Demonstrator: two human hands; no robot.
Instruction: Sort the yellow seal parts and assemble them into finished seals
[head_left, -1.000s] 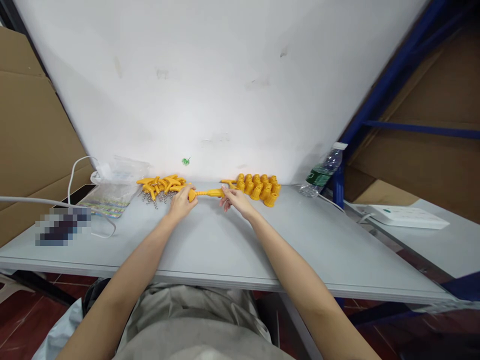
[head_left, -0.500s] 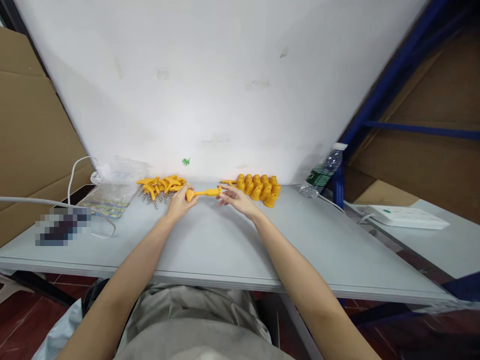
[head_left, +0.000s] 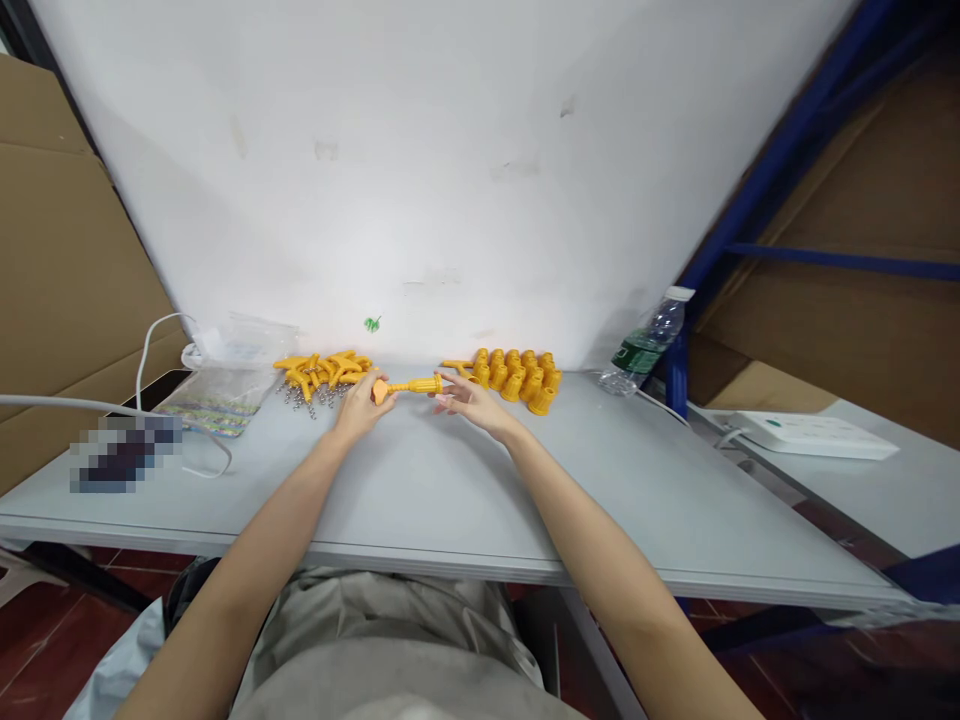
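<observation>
Between my two hands, just above the table, a yellow plastic piece lies level: a wide handle end, a thin ribbed stem and a ridged sleeve [head_left: 424,384]. My left hand [head_left: 361,408] is closed around its handle end. At the flared right end of the sleeve, my right hand [head_left: 472,404] pinches with its fingertips, the other fingers slightly spread. Left of my hands is a pile of yellow handles [head_left: 322,370] with metal coils or screws on them. Several yellow ridged cups [head_left: 517,372] stand in rows beyond my right hand.
A plastic bottle [head_left: 646,344] leans at the back right, near a white power strip [head_left: 817,434]. Clear plastic bags [head_left: 225,392], a white cable [head_left: 142,350] and a blurred dark object are at the left. A white wall panel [head_left: 435,180] rises behind the table.
My right fingers have shifted slightly at the sleeve's end. The yellow piece has turned a little between my hands; all else stays in place.
</observation>
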